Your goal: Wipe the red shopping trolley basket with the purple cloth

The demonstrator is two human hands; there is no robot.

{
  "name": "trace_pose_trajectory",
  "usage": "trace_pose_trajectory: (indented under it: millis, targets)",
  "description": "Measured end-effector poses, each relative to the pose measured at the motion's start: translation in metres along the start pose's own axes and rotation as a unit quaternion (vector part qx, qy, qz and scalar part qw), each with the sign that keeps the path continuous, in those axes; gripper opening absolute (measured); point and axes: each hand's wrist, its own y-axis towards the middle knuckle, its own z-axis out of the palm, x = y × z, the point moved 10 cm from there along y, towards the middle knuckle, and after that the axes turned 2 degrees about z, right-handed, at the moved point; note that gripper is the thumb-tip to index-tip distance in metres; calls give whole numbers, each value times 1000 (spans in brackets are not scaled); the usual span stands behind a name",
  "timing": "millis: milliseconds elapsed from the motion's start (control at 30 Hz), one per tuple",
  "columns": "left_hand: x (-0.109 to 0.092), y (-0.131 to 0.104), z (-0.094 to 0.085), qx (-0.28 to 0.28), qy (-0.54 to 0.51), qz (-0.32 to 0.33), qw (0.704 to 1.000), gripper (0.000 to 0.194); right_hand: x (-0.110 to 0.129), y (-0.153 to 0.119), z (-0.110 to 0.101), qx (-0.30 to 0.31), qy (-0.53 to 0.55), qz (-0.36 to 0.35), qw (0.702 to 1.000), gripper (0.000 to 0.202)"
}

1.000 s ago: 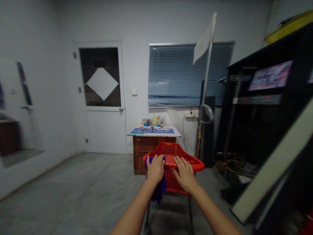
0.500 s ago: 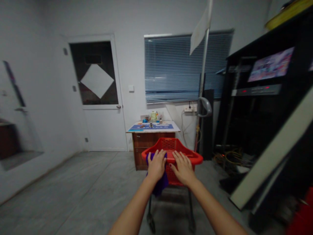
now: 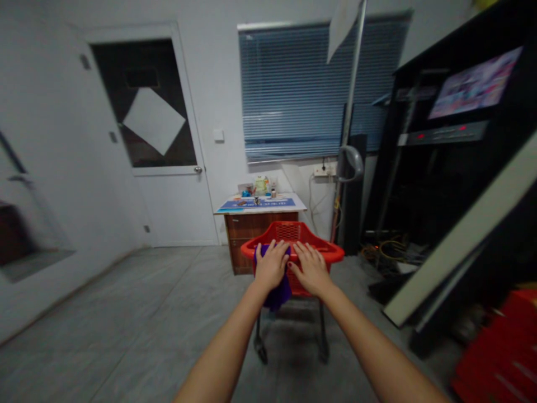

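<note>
A red shopping cart [image 3: 287,230] with dark legs and wheels stands right in front of me. My left hand [image 3: 272,267] rests over the left part of its handle, fingers bent forward across it. Between that hand and the cart is a purple cloth [image 3: 277,298], hanging down below the handle. Close beside it, my right hand [image 3: 311,270] lies over the red handle with its fingers curved forward and the thumb toward the left hand. The undersides of both hands are hidden. What the basket holds cannot be made out.
Beyond the cart stands a brown cabinet [image 3: 235,246] with a printed board [image 3: 289,202] and small items on top. A white door [image 3: 168,207] is at the left. On the right are a black rack [image 3: 377,184], a leaning pale panel [image 3: 457,240], cables [image 3: 392,249] and red crates [image 3: 499,347].
My view has moved forward and tilted down a little, so the door, cabinet and rack look nearer. Both hands stay on the cart, and the cloth stays under the left one.
</note>
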Motion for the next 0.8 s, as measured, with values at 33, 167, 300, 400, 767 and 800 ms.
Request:
trace_pose_trajectory:
  millis: [33,167,300,400,767,800]
  targets:
    - [2,1,-1,3,0,-1,1000,41,0,0,0,1,0,-1,1000,61]
    - [23,0,-4,-16,5,-56,998,40,1,0,1,0,-1,-3,1000,61]
    - [19,-4,-2,-39,17,-75,996,41,3,0,4,-13,1,2,1000,61]
    - [4,-4,1,-33,17,-15,999,41,3,0,5,-16,5,-7,1000,59]
    - [44,-11,-4,-55,13,-77,995,40,6,0,5,-13,-6,-2,1000,60]
    - [39,-10,-2,-47,6,-58,997,40,6,0,5,-15,-8,-1,1000,60]
